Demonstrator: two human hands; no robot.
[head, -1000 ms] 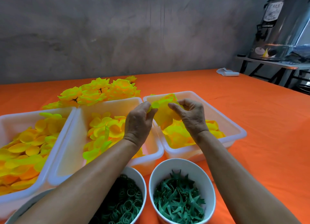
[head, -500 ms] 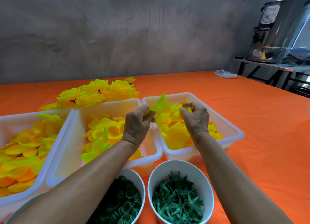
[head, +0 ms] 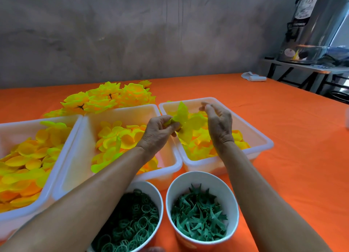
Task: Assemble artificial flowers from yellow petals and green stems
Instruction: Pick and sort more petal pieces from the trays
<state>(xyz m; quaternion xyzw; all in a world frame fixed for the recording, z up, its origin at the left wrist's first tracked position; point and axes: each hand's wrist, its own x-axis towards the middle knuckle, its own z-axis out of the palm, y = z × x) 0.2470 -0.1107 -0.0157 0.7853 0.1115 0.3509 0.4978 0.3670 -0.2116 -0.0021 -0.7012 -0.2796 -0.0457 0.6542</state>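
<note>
Yellow petal piece (head: 182, 119), pinched by the left hand (head: 157, 133), stands upright over the right tray (head: 264, 138); the right hand (head: 219, 125), loosely curled and holding nothing, hovers just beside it.

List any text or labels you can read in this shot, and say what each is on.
Upper label on the steel urn: printed marks, too blurred to read.
Dark strip below it: a word is there, too small to read with certainty.
Trays, cups, petals and orange table: no text visible.
</note>
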